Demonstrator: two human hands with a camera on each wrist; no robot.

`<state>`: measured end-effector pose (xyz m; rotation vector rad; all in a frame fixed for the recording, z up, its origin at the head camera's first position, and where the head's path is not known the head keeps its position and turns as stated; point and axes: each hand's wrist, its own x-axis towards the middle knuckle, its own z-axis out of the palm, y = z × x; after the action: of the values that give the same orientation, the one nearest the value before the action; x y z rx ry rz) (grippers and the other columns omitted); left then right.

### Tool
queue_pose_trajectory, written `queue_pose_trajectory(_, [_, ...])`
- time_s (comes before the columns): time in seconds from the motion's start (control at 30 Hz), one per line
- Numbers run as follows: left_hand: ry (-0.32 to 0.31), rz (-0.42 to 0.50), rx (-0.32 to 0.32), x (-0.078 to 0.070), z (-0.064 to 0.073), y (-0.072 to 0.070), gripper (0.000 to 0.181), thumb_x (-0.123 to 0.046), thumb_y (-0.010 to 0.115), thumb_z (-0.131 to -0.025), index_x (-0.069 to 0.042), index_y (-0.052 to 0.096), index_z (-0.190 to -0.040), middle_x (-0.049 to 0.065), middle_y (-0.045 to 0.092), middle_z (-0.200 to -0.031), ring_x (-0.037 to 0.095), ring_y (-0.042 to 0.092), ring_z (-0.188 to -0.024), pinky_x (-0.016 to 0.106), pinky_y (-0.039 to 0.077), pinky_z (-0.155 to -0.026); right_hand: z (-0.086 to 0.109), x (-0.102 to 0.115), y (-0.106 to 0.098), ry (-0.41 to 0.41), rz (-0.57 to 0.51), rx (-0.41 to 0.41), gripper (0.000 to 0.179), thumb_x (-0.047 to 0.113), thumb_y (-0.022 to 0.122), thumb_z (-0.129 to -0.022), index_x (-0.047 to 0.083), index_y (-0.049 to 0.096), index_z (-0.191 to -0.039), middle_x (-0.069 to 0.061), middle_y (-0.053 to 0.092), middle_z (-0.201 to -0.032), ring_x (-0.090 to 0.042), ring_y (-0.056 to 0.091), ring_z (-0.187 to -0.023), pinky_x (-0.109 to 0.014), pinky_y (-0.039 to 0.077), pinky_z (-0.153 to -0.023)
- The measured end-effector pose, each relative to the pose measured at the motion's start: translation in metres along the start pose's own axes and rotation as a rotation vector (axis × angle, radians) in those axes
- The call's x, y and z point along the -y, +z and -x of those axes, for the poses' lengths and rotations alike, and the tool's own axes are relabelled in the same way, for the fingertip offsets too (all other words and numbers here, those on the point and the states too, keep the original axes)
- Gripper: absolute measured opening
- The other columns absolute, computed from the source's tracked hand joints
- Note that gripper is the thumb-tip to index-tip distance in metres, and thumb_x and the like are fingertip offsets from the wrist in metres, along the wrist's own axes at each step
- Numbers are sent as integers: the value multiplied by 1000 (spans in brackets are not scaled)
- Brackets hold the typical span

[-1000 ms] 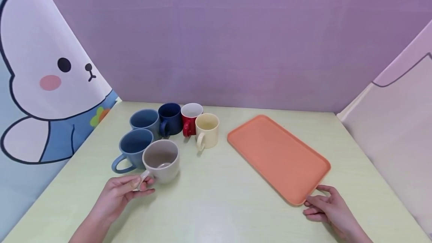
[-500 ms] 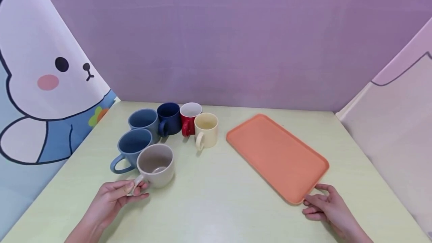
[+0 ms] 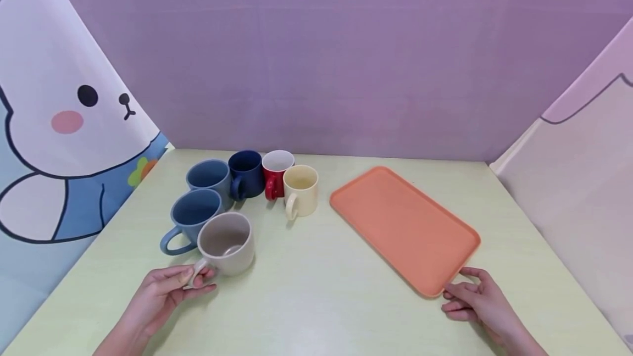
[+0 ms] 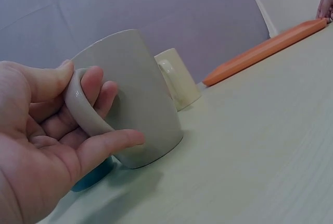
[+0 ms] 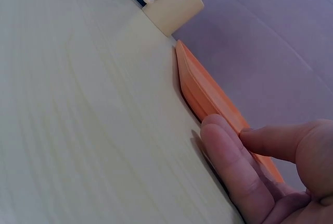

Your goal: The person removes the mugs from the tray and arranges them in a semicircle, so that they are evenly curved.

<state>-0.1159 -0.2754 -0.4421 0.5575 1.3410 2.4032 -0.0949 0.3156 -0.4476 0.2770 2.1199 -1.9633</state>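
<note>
My left hand [image 3: 160, 298] grips the handle of a light grey mug [image 3: 227, 243] at the front of a mug group. In the left wrist view the thumb and fingers close round that handle [image 4: 86, 107], and the mug [image 4: 130, 94] stands close over the table. On the right, my right hand [image 3: 479, 304] pinches the near corner of an orange tray [image 3: 405, 229]. The right wrist view has the thumb on the rim of the tray [image 5: 203, 91] and fingers under its outer side. Right behind the grey mug sits a blue mug [image 3: 195, 216] with its handle leftward.
Behind are another blue mug [image 3: 210, 177], a navy mug [image 3: 247, 174], a red mug with white inside [image 3: 277, 172] and a cream mug [image 3: 300, 191]. A purple backdrop [image 3: 316, 59] closes off the table's [image 3: 316, 301] far edge; printed panels flank both sides.
My left hand has drawn the grey mug a little left and nearer, beside the front blue mug, then nearly stopped. The right hand keeps its pinch on the tray, which hardly moves.
</note>
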Motion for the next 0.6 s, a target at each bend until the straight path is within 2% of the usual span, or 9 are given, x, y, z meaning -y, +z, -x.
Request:
queue_pose_trajectory(0.4, [6,-1,-7,-5,6,-1,45,6,28,-106,0,70,-122,12,72,-98,20,66,-112,42,53,-95,0,2,0,-9,2,-7,70,2,56,-100,-11,-1,-139,-14,70,-90,-25,73,-71,-39,62,-68])
queue_pose_trajectory(0.5, [-8,-81,-26,-7,8,-3,46,6,29,-106,-4,71,-121,9,73,-105,20,67,-110,39,54,-93,0,4,0,9,-18,0,71,3,55,-100,-11,-2,-140,-12,70,-89,-24,73,-71,-39,62,-69])
queue_pose_trajectory(0.6, [-45,-261,-116,-11,11,-3,42,4,34,-106,-7,72,-120,5,73,-110,17,68,-107,36,57,-89,1,5,-1,39,-44,18,74,6,54,-101,-11,-5,-142,-10,70,-88,-24,73,-73,-40,61,-71])
